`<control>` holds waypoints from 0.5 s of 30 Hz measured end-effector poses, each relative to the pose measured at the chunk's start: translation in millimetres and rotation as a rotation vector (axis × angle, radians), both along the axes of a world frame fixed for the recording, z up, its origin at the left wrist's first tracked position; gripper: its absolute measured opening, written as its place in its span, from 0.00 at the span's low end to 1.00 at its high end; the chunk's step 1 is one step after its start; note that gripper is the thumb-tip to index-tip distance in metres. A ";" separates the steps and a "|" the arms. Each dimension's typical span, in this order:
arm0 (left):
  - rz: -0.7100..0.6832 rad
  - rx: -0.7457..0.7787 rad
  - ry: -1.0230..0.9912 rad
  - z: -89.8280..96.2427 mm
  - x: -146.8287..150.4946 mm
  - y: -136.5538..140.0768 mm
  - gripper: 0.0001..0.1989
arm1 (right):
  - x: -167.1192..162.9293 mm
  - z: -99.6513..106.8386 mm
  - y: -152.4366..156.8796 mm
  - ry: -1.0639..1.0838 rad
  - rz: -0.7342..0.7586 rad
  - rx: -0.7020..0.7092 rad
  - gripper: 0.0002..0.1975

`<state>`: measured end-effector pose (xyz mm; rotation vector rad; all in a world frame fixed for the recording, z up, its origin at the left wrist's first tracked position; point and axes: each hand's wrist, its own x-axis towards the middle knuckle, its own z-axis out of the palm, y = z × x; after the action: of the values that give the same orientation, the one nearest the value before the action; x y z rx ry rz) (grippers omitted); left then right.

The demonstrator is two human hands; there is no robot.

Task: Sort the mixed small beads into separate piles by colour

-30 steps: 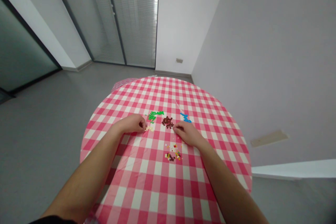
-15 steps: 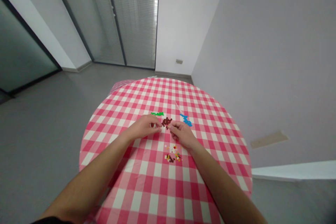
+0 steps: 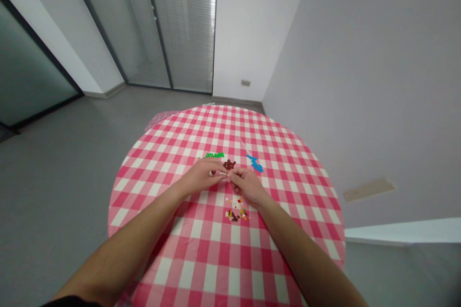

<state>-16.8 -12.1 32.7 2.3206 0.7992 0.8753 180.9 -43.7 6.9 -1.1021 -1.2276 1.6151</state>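
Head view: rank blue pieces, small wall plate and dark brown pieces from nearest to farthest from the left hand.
1. Dark brown pieces, beside the left hand.
2. Blue pieces, farther right.
3. Small wall plate, low on the far wall.

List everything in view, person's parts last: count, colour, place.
Tablecloth: one, pink-white check, centre
Green pieces: many, green, centre left
Brown pieces: many, dark brown, centre
Blue pieces: many, blue, centre right
Mixed pieces: many, multicoloured, nearer centre
Checked fabric: one, pinkish, beyond tablecloth, left
Glass panels: several, greyish, far and left
Walls: several, whitish, far, left, right
Wall plate: one, beige, low far wall
Wall patch: one, tan, low right
Floor: one, grey, both sides
Sleeve: one, black, bottom left
Left hand: one, bare, centre
Right hand: one, bare, beside it
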 end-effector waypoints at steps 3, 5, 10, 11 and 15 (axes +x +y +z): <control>-0.004 0.033 0.023 -0.9 0.2 0.7 0.07 | 0.2 0.9 -0.1 -0.041 -0.002 0.021 0.16; 0.002 0.043 0.045 -0.1 0.5 0.2 0.08 | 0.8 2.1 -0.1 -0.081 -0.007 0.040 0.16; 0.006 0.120 0.071 2.4 1.6 -1.9 0.08 | 3.8 1.8 0.5 -0.180 0.004 0.087 0.17; 0.009 0.133 0.078 1.8 1.8 -1.7 0.08 | 4.5 0.8 0.7 -0.190 0.009 0.089 0.18; 0.016 0.186 0.091 -3.7 2.6 0.5 0.08 | 5.4 -3.0 0.7 -0.190 0.033 0.067 0.19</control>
<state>-14.2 -11.7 29.0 2.5355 0.8056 0.8896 186.3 -43.0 3.9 -1.2201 -1.4191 1.5091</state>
